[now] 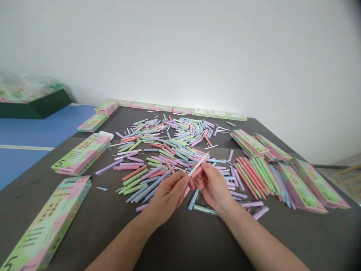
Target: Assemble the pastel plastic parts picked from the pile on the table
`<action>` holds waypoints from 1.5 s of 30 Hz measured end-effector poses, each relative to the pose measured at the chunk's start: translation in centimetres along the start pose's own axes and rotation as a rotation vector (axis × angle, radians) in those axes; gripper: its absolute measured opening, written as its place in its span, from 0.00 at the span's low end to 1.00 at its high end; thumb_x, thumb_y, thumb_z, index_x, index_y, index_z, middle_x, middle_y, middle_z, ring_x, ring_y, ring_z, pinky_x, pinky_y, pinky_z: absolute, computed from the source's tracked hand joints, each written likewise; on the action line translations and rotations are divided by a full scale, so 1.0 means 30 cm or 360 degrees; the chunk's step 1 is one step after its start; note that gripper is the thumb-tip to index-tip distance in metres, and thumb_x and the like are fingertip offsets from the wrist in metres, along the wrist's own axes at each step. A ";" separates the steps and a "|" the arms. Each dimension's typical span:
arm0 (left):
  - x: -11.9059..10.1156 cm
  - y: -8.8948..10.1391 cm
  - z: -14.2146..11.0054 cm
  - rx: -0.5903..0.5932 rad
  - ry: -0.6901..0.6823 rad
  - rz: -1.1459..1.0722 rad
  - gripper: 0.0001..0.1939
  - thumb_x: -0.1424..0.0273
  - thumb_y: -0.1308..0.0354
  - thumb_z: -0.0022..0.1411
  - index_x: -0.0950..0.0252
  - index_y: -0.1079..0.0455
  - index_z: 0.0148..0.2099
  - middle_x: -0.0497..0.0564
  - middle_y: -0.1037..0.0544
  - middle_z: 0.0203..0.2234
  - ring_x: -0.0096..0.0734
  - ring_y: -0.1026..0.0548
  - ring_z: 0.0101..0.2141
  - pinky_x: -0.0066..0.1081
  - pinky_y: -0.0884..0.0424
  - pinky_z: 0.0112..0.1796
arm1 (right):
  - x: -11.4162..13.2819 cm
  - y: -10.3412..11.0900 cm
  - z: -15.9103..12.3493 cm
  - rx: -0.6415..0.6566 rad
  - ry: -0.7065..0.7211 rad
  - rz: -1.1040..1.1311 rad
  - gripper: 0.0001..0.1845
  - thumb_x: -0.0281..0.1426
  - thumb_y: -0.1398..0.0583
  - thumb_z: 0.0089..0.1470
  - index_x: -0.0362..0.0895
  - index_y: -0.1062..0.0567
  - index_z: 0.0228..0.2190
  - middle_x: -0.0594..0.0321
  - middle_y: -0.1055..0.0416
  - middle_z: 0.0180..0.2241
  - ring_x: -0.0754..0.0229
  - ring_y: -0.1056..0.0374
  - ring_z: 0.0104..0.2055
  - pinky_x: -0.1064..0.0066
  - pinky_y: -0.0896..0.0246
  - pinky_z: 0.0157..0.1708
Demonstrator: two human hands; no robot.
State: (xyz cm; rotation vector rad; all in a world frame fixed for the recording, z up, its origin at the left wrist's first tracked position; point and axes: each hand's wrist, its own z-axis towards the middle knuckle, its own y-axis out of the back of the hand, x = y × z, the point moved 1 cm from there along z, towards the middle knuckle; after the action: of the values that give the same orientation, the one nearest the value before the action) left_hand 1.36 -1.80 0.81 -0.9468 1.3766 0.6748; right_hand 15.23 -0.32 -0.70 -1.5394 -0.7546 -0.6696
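In the middle of the view, my left hand (170, 190) is closed, pinching the lower end of a slim white pen refill (198, 164) that slants up to the right. Right against it, my right hand (214, 187) is closed around a coral pen barrel (196, 172), mostly covered by the fingers. The fingertips of both hands nearly meet. Beneath and beyond them lies a wide spread of loose pen parts in purple, green, blue and coral, such as a blue barrel (193, 199) just under the hands. Long green barrels (134, 183) fan out left of my left hand.
Sorted coral pens (251, 177) and green pens (263, 174) lie at the right, beside printed pen boxes (301, 187). More boxes stand at the left (83, 152) and along the wall (163, 107). A dark green crate (47, 103) sits on a blue surface (70, 118) at far left.
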 end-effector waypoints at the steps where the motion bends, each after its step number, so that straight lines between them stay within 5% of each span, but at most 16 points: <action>1: -0.003 -0.001 0.000 -0.0013 0.0002 0.0002 0.15 0.60 0.54 0.66 0.65 0.37 0.33 0.36 0.51 0.10 0.15 0.51 0.11 0.19 0.58 0.14 | 0.002 0.000 0.001 0.0005 0.0002 0.0005 0.16 0.41 0.37 0.50 0.40 0.28 0.22 0.68 0.36 0.15 0.69 0.44 0.16 0.77 0.46 0.15; 8: -0.007 0.007 0.000 -0.0067 -0.0012 -0.0074 0.16 0.58 0.53 0.65 0.65 0.36 0.33 0.37 0.50 0.11 0.15 0.52 0.11 0.18 0.58 0.13 | 0.067 0.004 0.017 -0.0090 0.0043 0.0079 0.16 0.38 0.37 0.51 0.42 0.32 0.20 0.69 0.39 0.19 0.69 0.43 0.20 0.78 0.44 0.19; 11: 0.004 0.018 0.003 -0.0048 -0.0015 -0.0089 0.17 0.57 0.53 0.65 0.64 0.35 0.34 0.37 0.49 0.10 0.16 0.51 0.11 0.18 0.57 0.12 | 0.084 0.004 0.006 0.0082 0.0036 -0.0078 0.14 0.37 0.40 0.53 0.42 0.31 0.22 0.70 0.42 0.19 0.70 0.46 0.19 0.77 0.45 0.18; 15: 0.011 0.026 0.004 -0.0042 -0.0014 -0.0083 0.16 0.57 0.53 0.65 0.64 0.35 0.34 0.37 0.50 0.10 0.16 0.51 0.10 0.18 0.57 0.12 | 0.077 0.005 -0.025 0.0324 -0.0051 -0.0459 0.09 0.35 0.39 0.53 0.42 0.25 0.32 0.72 0.44 0.18 0.74 0.59 0.14 0.80 0.63 0.12; 21: 0.006 0.021 0.003 -0.0054 -0.0035 -0.0071 0.16 0.57 0.54 0.65 0.63 0.36 0.33 0.36 0.50 0.09 0.16 0.51 0.10 0.18 0.57 0.12 | 0.065 -0.012 -0.043 0.0547 0.0071 -0.0843 0.07 0.33 0.38 0.53 0.43 0.25 0.33 0.67 0.32 0.24 0.75 0.54 0.15 0.79 0.63 0.12; 30: -0.001 0.012 0.000 0.0041 -0.0031 0.0011 0.16 0.59 0.54 0.66 0.65 0.35 0.33 0.37 0.50 0.10 0.15 0.51 0.11 0.18 0.57 0.14 | 0.174 0.023 -0.032 0.0043 0.0406 -0.0566 0.08 0.35 0.37 0.52 0.44 0.27 0.33 0.70 0.36 0.20 0.75 0.59 0.13 0.80 0.68 0.11; 36: -0.001 0.005 -0.009 0.0139 0.0026 0.0075 0.17 0.60 0.54 0.66 0.66 0.36 0.31 0.37 0.48 0.10 0.15 0.50 0.12 0.18 0.57 0.14 | 0.232 0.023 -0.061 0.0093 0.0674 -0.0661 0.05 0.33 0.40 0.55 0.46 0.26 0.35 0.67 0.32 0.25 0.75 0.56 0.14 0.79 0.65 0.11; 45: -0.003 0.000 -0.008 0.0150 0.0056 0.0127 0.17 0.59 0.53 0.65 0.66 0.37 0.29 0.38 0.46 0.11 0.16 0.49 0.13 0.19 0.56 0.15 | 0.226 0.040 -0.069 0.0079 0.0675 -0.0946 0.09 0.36 0.38 0.53 0.44 0.26 0.34 0.66 0.32 0.22 0.73 0.54 0.14 0.78 0.63 0.13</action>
State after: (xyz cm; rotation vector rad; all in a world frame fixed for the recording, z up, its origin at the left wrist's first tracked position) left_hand 1.24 -1.98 0.92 -0.8362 1.4710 0.6496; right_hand 20.40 -1.87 4.06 -1.0628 -0.8923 -1.3555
